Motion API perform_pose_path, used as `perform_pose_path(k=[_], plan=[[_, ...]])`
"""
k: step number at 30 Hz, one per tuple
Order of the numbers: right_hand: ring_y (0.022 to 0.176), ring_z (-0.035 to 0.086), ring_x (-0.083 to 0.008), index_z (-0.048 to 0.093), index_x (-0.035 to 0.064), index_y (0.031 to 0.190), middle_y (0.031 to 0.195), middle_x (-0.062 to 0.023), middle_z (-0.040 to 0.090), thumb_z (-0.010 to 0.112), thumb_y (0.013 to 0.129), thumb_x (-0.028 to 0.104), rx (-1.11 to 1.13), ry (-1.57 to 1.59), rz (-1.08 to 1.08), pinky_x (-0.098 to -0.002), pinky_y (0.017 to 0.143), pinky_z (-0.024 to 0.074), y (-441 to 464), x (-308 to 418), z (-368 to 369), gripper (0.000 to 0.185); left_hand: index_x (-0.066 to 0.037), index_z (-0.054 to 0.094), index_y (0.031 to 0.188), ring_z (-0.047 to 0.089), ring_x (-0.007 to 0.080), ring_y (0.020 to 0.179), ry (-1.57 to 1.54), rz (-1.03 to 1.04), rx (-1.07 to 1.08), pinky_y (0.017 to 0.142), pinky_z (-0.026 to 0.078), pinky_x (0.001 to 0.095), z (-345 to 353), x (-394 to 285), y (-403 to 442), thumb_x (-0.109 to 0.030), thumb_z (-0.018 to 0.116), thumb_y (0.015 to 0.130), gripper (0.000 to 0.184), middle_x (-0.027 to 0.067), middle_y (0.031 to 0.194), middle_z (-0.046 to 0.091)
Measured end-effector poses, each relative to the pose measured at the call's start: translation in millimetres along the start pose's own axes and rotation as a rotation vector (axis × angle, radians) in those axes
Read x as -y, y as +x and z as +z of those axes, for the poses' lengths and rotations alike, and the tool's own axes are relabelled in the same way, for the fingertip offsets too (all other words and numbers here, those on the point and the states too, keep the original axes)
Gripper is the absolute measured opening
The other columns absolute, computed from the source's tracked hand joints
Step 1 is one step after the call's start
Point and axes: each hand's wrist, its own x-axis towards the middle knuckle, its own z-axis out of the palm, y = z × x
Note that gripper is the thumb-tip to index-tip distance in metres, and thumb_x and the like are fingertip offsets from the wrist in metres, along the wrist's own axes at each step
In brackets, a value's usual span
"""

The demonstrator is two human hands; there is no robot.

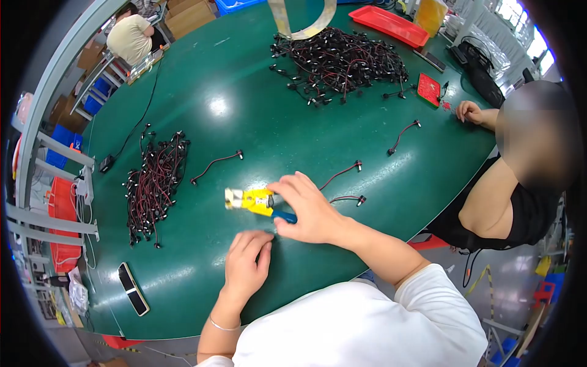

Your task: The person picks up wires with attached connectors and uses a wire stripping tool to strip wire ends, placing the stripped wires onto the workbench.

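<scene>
My right hand (306, 211) grips a hand crimping tool (259, 202) with a yellow body, a pale metal head and dark blue handles. The tool's head points left, above the green table. Just below it, my left hand (247, 264) is closed with curled fingers close to the tabletop; whatever it may hold is hidden. Short red-and-black cables with small end connectors lie around: one cable (215, 162) up and left of the tool, another cable (340, 174) beyond my right hand, and a third cable (346, 199) beside that hand.
A cable pile (156, 186) lies left, a larger pile (342, 61) at the back. A phone (133, 289) rests front left. A red tray (389, 26) and a small red dish (428, 90) stand back right. A co-worker (513, 189) sits right, one hand on the table.
</scene>
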Motion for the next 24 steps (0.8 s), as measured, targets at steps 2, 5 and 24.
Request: perform_pose_path(k=[2, 5, 24], plan=[[0.113, 0.05, -0.0335, 0.045, 0.0027, 0.131, 0.117, -0.0204, 0.053, 0.067, 0.076, 0.02, -0.075, 0.136, -0.021, -0.0443, 0.105, 0.036, 3.9, -3.4, -10.5, 0.062, -0.002, 0.066, 0.09, 0.06, 0.0308, 0.086, 0.038, 0.048, 0.007, 0.077, 0.049, 0.0376, 8.5, -1.5, 23.6, 0.001, 0.064, 0.079, 0.011, 0.012, 0.092, 0.064], [0.116, 0.053, -0.0291, 0.039, -0.0022, 0.133, 0.122, -0.0189, 0.053, 0.059, 0.086, 0.03, -0.202, 1.019, 0.19, -0.039, 0.102, 0.0407, 2.8, -21.7, -36.2, 0.061, -0.003, 0.066, 0.089, 0.059, 0.0314, 0.082, 0.086, 0.131, -0.022, 0.074, 0.049, 0.04, 37.0, -5.7, 67.1, -0.002, 0.064, 0.079, 0.01, 0.0118, 0.091, 0.063], [0.12, 0.052, -0.0388, 0.044, 0.0056, 0.132, 0.125, -0.0279, 0.053, 0.05, 0.094, 0.029, -0.209, 1.573, 0.373, -0.0532, 0.104, 0.0401, 1.9, -51.1, -57.5, 0.044, 0.0, 0.061, 0.113, 0.057, 0.0243, 0.069, -0.061, -0.2, -0.299, 0.064, 0.048, 0.0351, 6.7, 47.0, 88.7, -0.002, 0.06, 0.082, 0.03, 0.0112, 0.078, 0.055]])
